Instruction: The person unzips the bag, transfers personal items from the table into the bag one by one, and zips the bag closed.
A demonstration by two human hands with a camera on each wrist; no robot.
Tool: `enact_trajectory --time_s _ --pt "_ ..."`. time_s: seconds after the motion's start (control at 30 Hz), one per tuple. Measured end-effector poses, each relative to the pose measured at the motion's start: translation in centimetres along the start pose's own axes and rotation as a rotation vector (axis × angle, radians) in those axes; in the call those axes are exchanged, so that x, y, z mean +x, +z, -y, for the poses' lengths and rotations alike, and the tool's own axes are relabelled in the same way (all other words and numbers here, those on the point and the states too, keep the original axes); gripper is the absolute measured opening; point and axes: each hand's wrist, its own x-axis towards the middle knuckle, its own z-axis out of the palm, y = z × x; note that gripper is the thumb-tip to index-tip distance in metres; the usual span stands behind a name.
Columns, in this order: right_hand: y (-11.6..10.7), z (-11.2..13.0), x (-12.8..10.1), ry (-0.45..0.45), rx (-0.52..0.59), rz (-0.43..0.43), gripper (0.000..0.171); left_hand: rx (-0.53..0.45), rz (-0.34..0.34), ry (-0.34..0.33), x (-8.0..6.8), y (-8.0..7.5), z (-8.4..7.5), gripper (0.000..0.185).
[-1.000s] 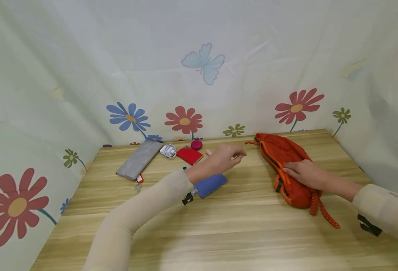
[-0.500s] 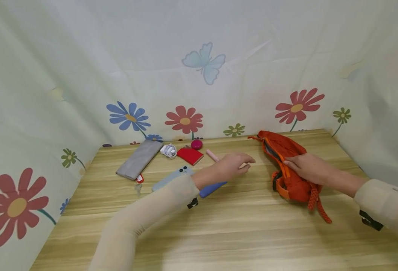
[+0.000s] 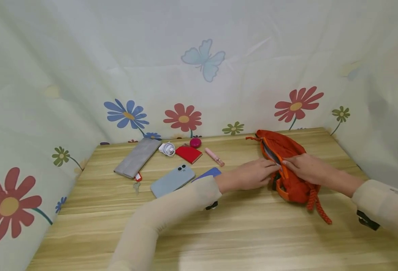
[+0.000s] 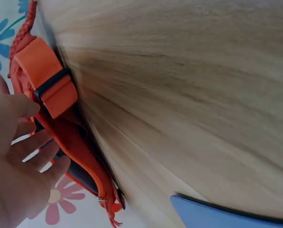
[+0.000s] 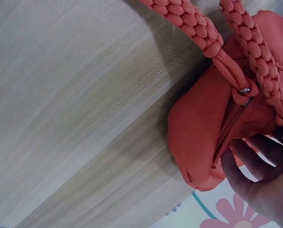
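Hands met at an orange pouch [image 3: 287,169] that lay on the wooden surface [image 3: 239,233], its long axis running away from the person and slanting slightly toward the right hand's side. The right hand [image 3: 307,169] rested on top of the pouch with its fingers laid over the upper fabric beside the zip opening, seemingly pressing or lightly gripping it; whether the thumb pinched the edge could not be told. The left hand [image 3: 253,175] had its fingers spread and fairly straight, the tips just touching the pouch's opened edge on the side facing it, holding nothing. In the left wrist view the pouch's mouth [image 4: 80,171] gaped a little, showing a dark lining, but nothing could be seen inside. A braided orange cord [image 3: 317,209] trailed from the pouch's near end, below the right hand. Out beyond the left forearm lay a pale blue phone [image 3: 172,180], a dark blue case [image 3: 208,173] partly hidden by the sleeve, a pink tube [image 3: 214,157], a red wallet [image 3: 188,154], a round pink case [image 3: 195,142], a coiled white cable [image 3: 167,149], a grey pouch [image 3: 138,157] and a key [image 3: 137,185].
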Motion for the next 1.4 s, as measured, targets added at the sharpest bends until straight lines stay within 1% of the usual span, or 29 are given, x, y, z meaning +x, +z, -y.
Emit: enact_trajectory --time_s 0.07,0.13,0.17,0.27,0.37,0.53,0.6,0.67,0.8,0.9,0.97,1.03,1.13,1.17,1.23,1.33,1.4 --pt "-0.1 0.0 -0.1 0.023 0.012 0.002 0.044 0.061 0.006 0.015 0.1 0.1 -0.3 0.051" --pt "-0.2 0.0 -0.1 0.036 0.019 -0.004 0.045 0.101 0.004 0.027 0.2 0.2 -0.5 0.049" --pt "-0.3 0.0 -0.2 0.043 0.021 -0.006 0.046 0.110 -0.001 0.030 0.2 0.3 -0.6 0.048" --pt "-0.3 0.1 -0.3 0.040 0.013 -0.015 0.046 0.099 -0.012 0.022 0.4 0.3 -0.9 0.047" --pt "-0.3 0.1 -0.4 0.031 0.007 -0.026 0.046 0.110 0.002 0.008 0.5 0.2 -1.1 0.047" --pt "-1.0 0.0 -0.5 0.045 0.006 -0.043 0.047 0.167 0.030 -0.002 0.1 -0.1 -1.2 0.046" --pt "-1.3 0.1 -0.5 0.049 0.004 -0.053 0.047 0.193 0.033 0.006 0.0 -0.2 -1.2 0.048" --pt "-1.5 0.1 -0.6 0.029 -0.014 -0.059 0.047 0.205 0.044 0.030 0.0 -0.2 -1.2 0.051" --pt "-1.5 0.1 -0.7 -0.012 -0.021 -0.058 0.045 0.154 0.062 0.089 0.3 0.0 -1.2 0.056" --pt "-1.6 0.1 -0.7 0.001 -0.022 -0.079 0.044 0.058 0.057 0.091 0.5 0.4 -1.1 0.053" --pt "-1.8 0.1 -0.5 -0.005 -0.040 -0.107 0.041 0.003 0.083 0.082 0.5 0.9 -0.8 0.054" --pt "-1.9 0.1 -0.3 -0.023 -0.056 -0.105 0.040 -0.033 0.130 0.084 0.4 1.4 -0.6 0.056" --pt "-1.7 0.1 -0.1 -0.064 -0.039 -0.053 0.040 -0.053 0.208 0.101 0.3 1.9 -0.4 0.059" --pt "-1.6 0.0 0.0 -0.066 -0.023 -0.031 0.041 -0.050 0.216 0.111 0.4 2.0 -0.4 0.059" --pt "-1.4 -0.2 0.2 -0.052 0.010 -0.010 0.041 -0.059 0.222 0.109 0.4 1.9 -0.4 0.059" --pt "-1.3 -0.6 0.8 -0.028 0.010 -0.009 0.040 -0.056 0.226 0.093 0.4 1.7 -0.4 0.059" --pt "-1.0 -0.9 1.5 -0.011 -0.003 0.019 0.044 -0.054 0.234 0.085 0.3 1.4 -0.3 0.060"
